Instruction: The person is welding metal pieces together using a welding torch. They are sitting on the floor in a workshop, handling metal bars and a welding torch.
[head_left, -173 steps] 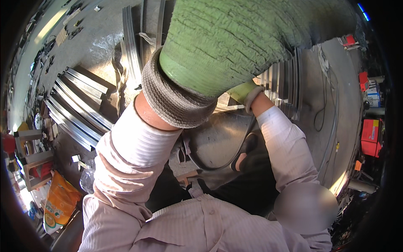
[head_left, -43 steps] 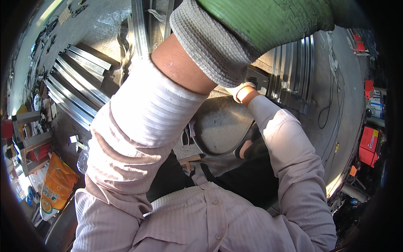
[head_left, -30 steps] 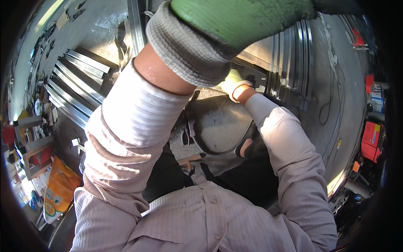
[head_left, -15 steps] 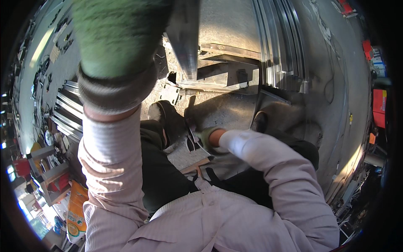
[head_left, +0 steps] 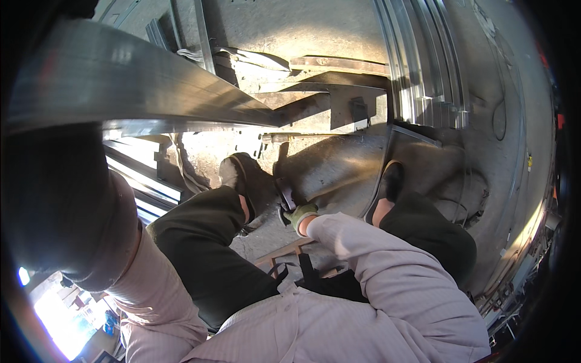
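A long, shiny metal bar [head_left: 157,85] slants from close by at the left to a narrow end above the floor. My left hand [head_left: 57,181], in a glove darkened by shadow, is raised against the bar's near part and appears to hold it; its fingers are hidden. Low between my knees, my right hand [head_left: 301,216] in a green glove is closed around a dark tool with a greyish flat part [head_left: 285,192]. Its exact kind is unclear. The tool sits beside my left shoe [head_left: 241,175], apart from the bar.
Several long metal profiles [head_left: 420,60] lie at the far right, and more bright bars [head_left: 145,181] lie at the left. A rusty flat bar [head_left: 339,65] and metal plates [head_left: 363,106] rest ahead. My right shoe [head_left: 392,181] stands near a thin dark cable [head_left: 387,145].
The bar has swung from nearly straight ahead to a slant from the left. My left hand has moved left and down into shadow. My right hand has shifted slightly; the view has turned.
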Demonstrator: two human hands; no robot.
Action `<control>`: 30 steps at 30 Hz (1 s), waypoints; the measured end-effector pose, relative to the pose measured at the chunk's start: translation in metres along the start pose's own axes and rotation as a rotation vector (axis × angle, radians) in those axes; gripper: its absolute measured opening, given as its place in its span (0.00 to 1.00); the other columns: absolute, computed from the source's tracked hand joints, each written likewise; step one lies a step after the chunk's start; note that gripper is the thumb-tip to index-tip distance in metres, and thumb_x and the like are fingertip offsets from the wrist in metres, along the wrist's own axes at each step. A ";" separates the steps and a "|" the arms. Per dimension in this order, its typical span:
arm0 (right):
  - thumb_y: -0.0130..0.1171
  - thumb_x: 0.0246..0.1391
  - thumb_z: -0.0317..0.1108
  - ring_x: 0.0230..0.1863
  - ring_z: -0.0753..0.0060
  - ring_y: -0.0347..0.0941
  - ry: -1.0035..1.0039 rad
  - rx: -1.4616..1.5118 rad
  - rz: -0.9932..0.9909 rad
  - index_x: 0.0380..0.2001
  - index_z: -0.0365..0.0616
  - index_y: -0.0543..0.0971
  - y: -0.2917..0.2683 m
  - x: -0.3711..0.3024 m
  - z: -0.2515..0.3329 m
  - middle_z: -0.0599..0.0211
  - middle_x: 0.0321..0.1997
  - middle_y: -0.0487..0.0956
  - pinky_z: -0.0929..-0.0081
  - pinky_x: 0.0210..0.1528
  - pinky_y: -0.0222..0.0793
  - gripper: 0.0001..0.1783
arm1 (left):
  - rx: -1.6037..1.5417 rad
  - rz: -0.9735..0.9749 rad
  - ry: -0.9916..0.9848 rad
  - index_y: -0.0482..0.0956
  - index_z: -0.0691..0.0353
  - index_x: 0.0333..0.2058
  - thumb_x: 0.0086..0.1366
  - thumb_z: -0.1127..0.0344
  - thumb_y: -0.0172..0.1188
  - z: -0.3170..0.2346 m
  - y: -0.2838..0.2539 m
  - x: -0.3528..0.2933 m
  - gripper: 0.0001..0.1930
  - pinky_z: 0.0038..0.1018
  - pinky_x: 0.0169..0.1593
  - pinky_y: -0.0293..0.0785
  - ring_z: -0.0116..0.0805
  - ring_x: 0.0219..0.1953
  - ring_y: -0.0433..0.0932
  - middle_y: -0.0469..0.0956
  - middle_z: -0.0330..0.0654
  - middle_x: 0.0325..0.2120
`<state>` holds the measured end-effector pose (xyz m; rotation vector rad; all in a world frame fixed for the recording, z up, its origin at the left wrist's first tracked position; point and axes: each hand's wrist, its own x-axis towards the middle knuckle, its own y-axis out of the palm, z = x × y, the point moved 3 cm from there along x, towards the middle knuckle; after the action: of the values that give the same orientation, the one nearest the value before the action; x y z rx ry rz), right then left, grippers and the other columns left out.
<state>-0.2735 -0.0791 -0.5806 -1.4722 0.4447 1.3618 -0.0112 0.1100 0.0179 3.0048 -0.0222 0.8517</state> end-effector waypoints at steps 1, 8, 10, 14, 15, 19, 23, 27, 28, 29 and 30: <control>0.41 0.74 0.43 0.53 0.49 0.86 -0.037 -0.013 -0.053 0.72 0.80 0.69 -0.002 0.000 0.002 0.70 0.59 0.85 0.37 0.43 0.78 0.26 | 0.007 -0.002 -0.004 0.79 0.62 0.61 0.72 0.67 0.67 0.001 -0.001 -0.001 0.20 0.37 0.58 0.76 0.38 0.53 0.80 0.82 0.43 0.50; 0.51 0.71 0.58 0.48 0.40 0.86 0.087 0.648 -0.166 0.54 0.55 0.85 -0.037 -0.034 -0.008 0.49 0.47 0.88 0.45 0.49 0.79 0.25 | 0.027 -0.007 0.008 0.79 0.62 0.61 0.72 0.68 0.67 0.002 -0.007 0.004 0.21 0.37 0.59 0.76 0.38 0.53 0.80 0.82 0.44 0.51; 0.53 0.69 0.62 0.48 0.38 0.85 0.129 0.757 -0.198 0.48 0.49 0.87 -0.045 -0.053 -0.012 0.44 0.45 0.87 0.49 0.51 0.79 0.29 | 0.028 -0.008 0.011 0.79 0.62 0.61 0.72 0.68 0.67 0.003 -0.007 0.005 0.21 0.37 0.59 0.76 0.38 0.54 0.80 0.82 0.44 0.51; 0.55 0.68 0.60 0.49 0.40 0.85 0.215 0.832 -0.246 0.50 0.49 0.85 -0.059 -0.083 -0.015 0.45 0.47 0.87 0.47 0.52 0.79 0.27 | 0.023 -0.004 0.011 0.78 0.62 0.61 0.72 0.68 0.67 0.004 -0.008 0.004 0.21 0.37 0.59 0.76 0.39 0.54 0.80 0.82 0.44 0.51; 0.55 0.69 0.57 0.49 0.40 0.85 0.215 0.837 -0.254 0.50 0.50 0.85 -0.061 -0.085 -0.017 0.46 0.47 0.87 0.47 0.51 0.79 0.24 | 0.022 -0.005 0.012 0.78 0.62 0.61 0.72 0.68 0.67 0.003 -0.008 0.004 0.21 0.37 0.59 0.76 0.39 0.54 0.80 0.82 0.44 0.51; 0.55 0.70 0.42 0.49 0.43 0.85 -0.135 0.412 -0.302 0.52 0.56 0.83 -0.067 -0.079 -0.019 0.51 0.46 0.88 0.49 0.50 0.80 0.14 | 0.027 -0.006 0.006 0.78 0.62 0.61 0.72 0.68 0.67 0.002 -0.009 0.000 0.21 0.37 0.59 0.76 0.39 0.54 0.80 0.82 0.44 0.51; 0.50 0.72 0.37 0.48 0.45 0.86 -0.195 0.321 -0.315 0.59 0.66 0.82 -0.062 -0.072 -0.020 0.52 0.48 0.86 0.48 0.49 0.81 0.18 | 0.035 -0.009 -0.008 0.78 0.62 0.62 0.72 0.68 0.67 0.000 -0.010 -0.010 0.21 0.37 0.60 0.76 0.39 0.54 0.80 0.82 0.44 0.51; 0.48 0.75 0.41 0.49 0.48 0.86 -0.155 0.245 -0.294 0.73 0.79 0.70 -0.063 -0.074 -0.014 0.53 0.51 0.83 0.50 0.48 0.81 0.27 | 0.045 -0.019 -0.040 0.78 0.62 0.62 0.72 0.68 0.67 -0.003 -0.012 -0.024 0.21 0.37 0.60 0.76 0.39 0.55 0.80 0.82 0.44 0.52; 0.48 0.74 0.41 0.49 0.48 0.85 -0.131 0.259 -0.280 0.72 0.78 0.71 -0.064 -0.074 -0.013 0.53 0.52 0.83 0.50 0.49 0.81 0.26 | 0.048 -0.024 -0.045 0.78 0.62 0.62 0.72 0.68 0.67 -0.004 -0.012 -0.027 0.21 0.37 0.60 0.76 0.39 0.55 0.80 0.82 0.44 0.52; 0.48 0.74 0.41 0.50 0.47 0.85 -0.111 0.278 -0.275 0.71 0.77 0.73 -0.067 -0.073 -0.012 0.52 0.53 0.82 0.50 0.49 0.81 0.25 | 0.051 -0.024 -0.048 0.78 0.62 0.62 0.72 0.68 0.67 -0.004 -0.012 -0.030 0.21 0.37 0.60 0.76 0.39 0.55 0.80 0.82 0.44 0.52; 0.49 0.74 0.41 0.51 0.47 0.85 -0.076 0.296 -0.284 0.70 0.76 0.74 -0.070 -0.071 -0.012 0.52 0.53 0.82 0.50 0.49 0.81 0.24 | 0.053 -0.026 -0.054 0.78 0.62 0.62 0.72 0.68 0.67 -0.005 -0.012 -0.032 0.22 0.37 0.60 0.76 0.39 0.55 0.79 0.82 0.44 0.52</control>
<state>-0.2311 -0.0869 -0.4897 -1.1861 0.3560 1.0721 -0.0409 0.1225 0.0051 3.0695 0.0387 0.7806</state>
